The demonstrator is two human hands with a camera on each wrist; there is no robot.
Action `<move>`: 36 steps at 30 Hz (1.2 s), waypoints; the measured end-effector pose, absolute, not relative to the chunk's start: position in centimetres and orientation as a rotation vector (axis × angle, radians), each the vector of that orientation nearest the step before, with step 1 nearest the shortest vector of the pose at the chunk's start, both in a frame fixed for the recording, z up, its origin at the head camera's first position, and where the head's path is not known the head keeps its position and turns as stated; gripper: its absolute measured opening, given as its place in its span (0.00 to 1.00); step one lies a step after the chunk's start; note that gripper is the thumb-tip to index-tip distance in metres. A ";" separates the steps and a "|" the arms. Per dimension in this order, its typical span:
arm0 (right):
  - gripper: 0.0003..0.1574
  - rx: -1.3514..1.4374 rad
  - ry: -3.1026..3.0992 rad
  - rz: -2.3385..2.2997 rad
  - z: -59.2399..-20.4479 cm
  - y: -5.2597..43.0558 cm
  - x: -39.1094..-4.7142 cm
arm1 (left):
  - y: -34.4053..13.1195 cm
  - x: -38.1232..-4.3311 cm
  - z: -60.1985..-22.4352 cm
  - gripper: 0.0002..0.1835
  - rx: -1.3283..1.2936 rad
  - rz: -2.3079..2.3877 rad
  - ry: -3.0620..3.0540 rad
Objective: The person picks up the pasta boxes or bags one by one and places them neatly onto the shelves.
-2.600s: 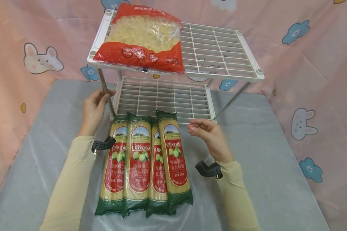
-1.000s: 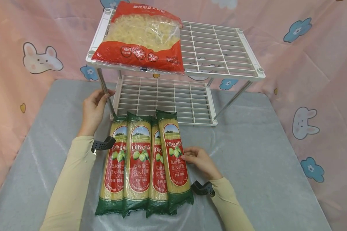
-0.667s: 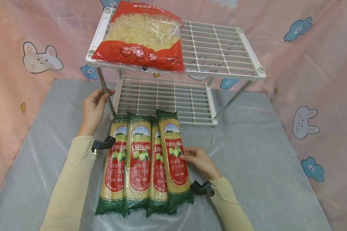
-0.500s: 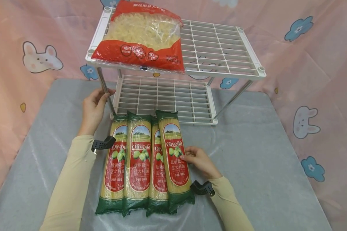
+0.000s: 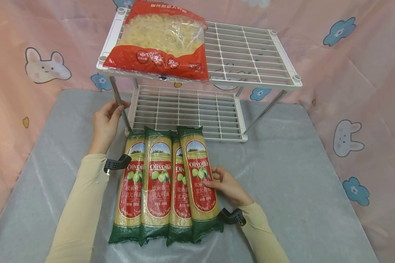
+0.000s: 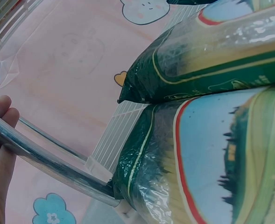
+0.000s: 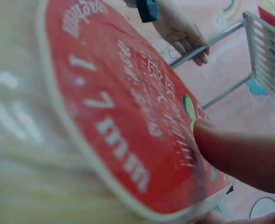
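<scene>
Several green-ended spaghetti packs lie side by side in front of the rack; the rightmost spaghetti pack [image 5: 199, 175] slants across its neighbour. My right hand [image 5: 228, 185] grips that pack by its right edge. In the right wrist view the thumb [image 7: 240, 151] presses on the red label, while the other fingers are mostly hidden at the pack's side. My left hand [image 5: 106, 124] holds the front left metal post [image 5: 116, 91] of the white two-tier rack [image 5: 250, 54]. The post also crosses the palm and fingers [image 6: 2, 114] in the left wrist view.
A red bag of pasta [image 5: 161, 40] lies on the left of the upper shelf, slightly over its front edge. The lower shelf [image 5: 187, 106] sits just behind the packs' top ends. Grey cloth [image 5: 299, 175] covers the table; a pink curtain [image 5: 375, 91] hangs around it.
My right hand has come down from near the rack's front right corner to the rightmost spaghetti pack and taken hold. That pack's lower end has shifted slightly right. The left hand stays on the post.
</scene>
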State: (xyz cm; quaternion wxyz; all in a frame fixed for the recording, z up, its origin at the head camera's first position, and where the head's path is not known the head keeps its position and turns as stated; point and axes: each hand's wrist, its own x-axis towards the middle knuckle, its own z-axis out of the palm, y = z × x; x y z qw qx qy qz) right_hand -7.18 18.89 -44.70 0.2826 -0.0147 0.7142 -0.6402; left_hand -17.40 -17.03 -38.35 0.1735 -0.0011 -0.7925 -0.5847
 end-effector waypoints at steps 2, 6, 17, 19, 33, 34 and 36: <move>0.28 -0.013 1.886 -1.750 -44.8 19.0 -7.0 | -17.0 -17.4 -38.3 0.15 -0.003 -1.659 -2.250; 0.26 0.047 1.844 -1.841 -44.9 19.1 -6.8 | -16.9 -17.4 -38.3 0.15 -0.004 -1.662 -2.245; 0.26 0.147 1.912 -1.906 -44.6 18.5 -6.3 | -16.8 -17.3 -38.2 0.15 -0.021 -1.654 -2.224; 0.26 0.164 1.930 -1.889 -44.5 18.3 -6.3 | -16.8 -17.3 -38.2 0.15 -0.017 -1.657 -2.225; 0.36 -0.134 1.989 -1.612 -43.9 18.6 -5.7 | -17.0 -17.4 -38.4 0.14 0.004 -1.657 -2.229; 0.37 -0.142 1.975 -1.618 -43.9 18.6 -5.6 | -17.0 -17.4 -38.4 0.14 0.005 -1.654 -2.230; 0.40 -0.124 1.933 -1.653 -43.9 18.6 -5.6 | -17.0 -17.4 -38.4 0.14 0.005 -1.647 -2.233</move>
